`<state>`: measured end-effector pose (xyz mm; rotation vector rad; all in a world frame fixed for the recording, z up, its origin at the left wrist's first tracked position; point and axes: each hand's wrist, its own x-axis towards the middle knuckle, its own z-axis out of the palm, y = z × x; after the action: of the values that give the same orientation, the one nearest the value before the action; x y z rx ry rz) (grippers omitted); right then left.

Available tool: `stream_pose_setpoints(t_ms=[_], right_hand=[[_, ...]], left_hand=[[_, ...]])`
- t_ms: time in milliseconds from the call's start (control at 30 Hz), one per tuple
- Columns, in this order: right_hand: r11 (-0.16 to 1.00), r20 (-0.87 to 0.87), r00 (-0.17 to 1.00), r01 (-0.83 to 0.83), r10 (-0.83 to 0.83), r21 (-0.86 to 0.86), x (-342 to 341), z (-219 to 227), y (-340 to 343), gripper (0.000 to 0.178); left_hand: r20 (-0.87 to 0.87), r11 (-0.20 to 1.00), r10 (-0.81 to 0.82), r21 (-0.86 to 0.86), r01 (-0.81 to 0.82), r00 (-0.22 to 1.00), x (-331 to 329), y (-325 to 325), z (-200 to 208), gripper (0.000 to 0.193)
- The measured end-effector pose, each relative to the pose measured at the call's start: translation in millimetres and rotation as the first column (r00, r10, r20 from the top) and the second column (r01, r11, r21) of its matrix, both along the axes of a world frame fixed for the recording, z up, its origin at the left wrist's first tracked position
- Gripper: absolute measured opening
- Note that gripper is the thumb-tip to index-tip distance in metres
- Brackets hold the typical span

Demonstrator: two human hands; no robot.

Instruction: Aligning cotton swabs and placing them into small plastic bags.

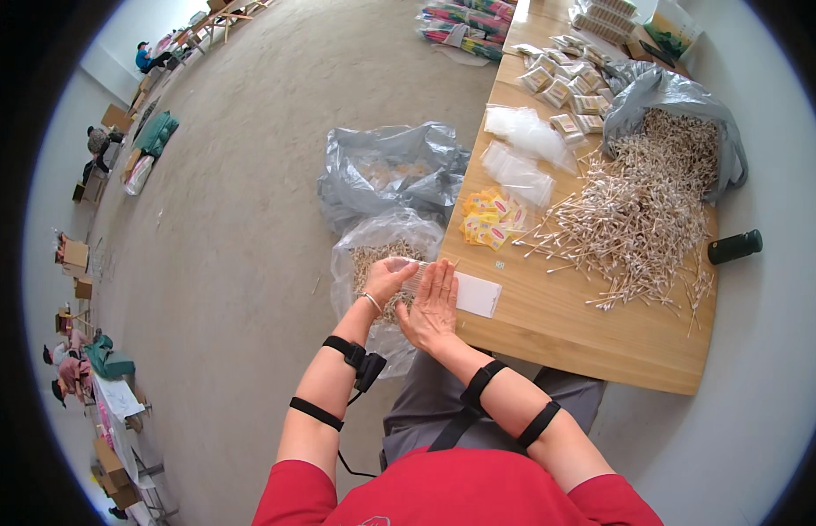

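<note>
Swabs (pixel 414 279) in a small bundle sit pinched between our hands at the table edge (pixel 478 329). Our left hand (pixel 387 279) curls its fingers closed round the bundle's near end; our right hand (pixel 432 305) lies flat against it, fingers straight and together. Just beyond the right fingertips lies a white card (pixel 477 294). Farther past them spread yellow packets (pixel 489 219) and a loose swab pile (pixel 636 219). Under the left fingers stands a clear bag (pixel 373 250).
</note>
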<state>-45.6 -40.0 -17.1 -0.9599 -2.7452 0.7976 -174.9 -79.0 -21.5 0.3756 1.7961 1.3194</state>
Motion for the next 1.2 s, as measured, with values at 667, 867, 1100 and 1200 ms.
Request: stream_pose_setpoints(t_ms=[667, 867, 1100, 1200], right_hand=[[0.876, -0.176, 0.964, 0.256, -0.2, 0.409, 20.0, 11.8, 152.5, 0.041], [0.907, -0.198, 0.972, 0.196, -0.129, 0.372, 22.5, 7.2, 166.0, 0.037], [0.957, -0.421, 0.862, 0.285, -0.283, -0.059, 37.2, 21.7, 172.1, 0.024], [0.864, -0.363, 0.796, 0.367, -0.484, -0.345, 45.6, 29.9, 164.5, 0.021]], left_hand=[[-0.131, 0.999, 0.033, 0.046, -0.027, 0.991, 11.1, 7.2, -19.5, 0.021], [-0.165, 0.999, 0.019, 0.052, -0.01, 0.986, 9.7, 5.8, -23.2, 0.021], [-0.21, 0.999, 0.042, 0.034, -0.035, 0.977, 8.3, 4.0, -31.2, 0.02], [-0.18, 0.997, 0.059, 0.057, -0.049, 0.982, 7.6, 2.6, -33.0, 0.021]])
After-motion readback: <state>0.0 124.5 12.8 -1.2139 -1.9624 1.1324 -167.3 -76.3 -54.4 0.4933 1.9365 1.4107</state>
